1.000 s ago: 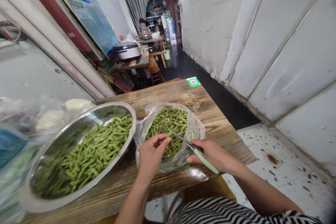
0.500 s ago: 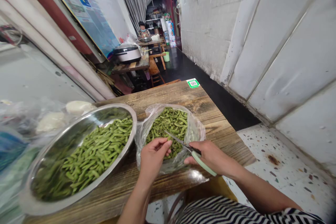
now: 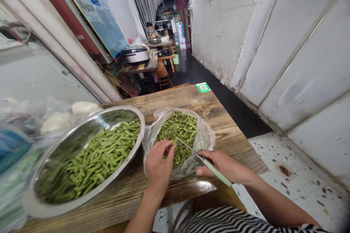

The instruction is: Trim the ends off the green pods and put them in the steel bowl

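Note:
Green edamame pods fill a clear plastic bag that stands rolled open on the wooden table. Over the bag's near side, my left hand pinches an edamame pod between thumb and fingertips. My right hand grips scissors with pale green handles, their blades pointing left over the bag, the tip close to the pinched pod. Left of the bag is a wide steel basin, holding a heap of edamame pods.
Plastic bags with white contents lie beyond the basin at left. A QR-code card sits at the table's far corner. Farther back are a rice cooker on another table, a stool, a green bin and a seated person.
My left hand has turned, bringing its fingertips and the pod nearer the scissor tip. The scissors have shifted slightly right and down. The whole view has moved a little.

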The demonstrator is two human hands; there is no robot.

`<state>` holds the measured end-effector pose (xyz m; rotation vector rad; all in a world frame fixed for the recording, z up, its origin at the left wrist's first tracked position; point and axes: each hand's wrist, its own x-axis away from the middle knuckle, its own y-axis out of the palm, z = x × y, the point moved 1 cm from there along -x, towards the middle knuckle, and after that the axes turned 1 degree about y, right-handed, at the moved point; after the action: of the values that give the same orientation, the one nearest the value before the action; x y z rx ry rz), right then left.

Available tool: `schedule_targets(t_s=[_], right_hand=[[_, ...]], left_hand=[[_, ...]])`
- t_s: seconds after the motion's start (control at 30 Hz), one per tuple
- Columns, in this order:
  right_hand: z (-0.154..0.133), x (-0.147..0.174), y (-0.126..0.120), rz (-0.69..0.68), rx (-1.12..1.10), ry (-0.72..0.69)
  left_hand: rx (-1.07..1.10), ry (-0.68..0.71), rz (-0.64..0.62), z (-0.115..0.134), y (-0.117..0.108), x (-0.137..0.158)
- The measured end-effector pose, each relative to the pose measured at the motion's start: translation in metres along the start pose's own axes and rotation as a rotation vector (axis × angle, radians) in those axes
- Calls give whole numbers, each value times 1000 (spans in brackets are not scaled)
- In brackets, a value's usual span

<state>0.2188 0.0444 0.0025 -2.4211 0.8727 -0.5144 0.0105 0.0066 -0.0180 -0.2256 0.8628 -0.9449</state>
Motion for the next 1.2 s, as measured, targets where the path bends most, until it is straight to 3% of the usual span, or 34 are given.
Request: schedule_targets(t_s=[0.17,0.5,0.63,0.77,0.93,1.0,1.1,1.2], right_hand=[[-4,-1,3,-16,14,-5],[-1,-5,19,26,7,10],[2,-6,23,54,19,15],[4,-8,23,80,4,49],[3,-5,13,98,-40,40],[1,-3,10,84,-47,-1],[-2,-2,8,64,-50,-22],[-6,-3,8,45,-80,-32]], left_hand=[[-44,78,-27,-1,2,2],[-338,440,50,5,5,5],[-371,457,50,5,7,8],[-165,238,11,0,9,8],[506,-502,-22,-1,11,0],[807,-707,-14,2,10,-4],[1053,-845,53,7,7,-9],[1117,-892,67,10,5,-9]])
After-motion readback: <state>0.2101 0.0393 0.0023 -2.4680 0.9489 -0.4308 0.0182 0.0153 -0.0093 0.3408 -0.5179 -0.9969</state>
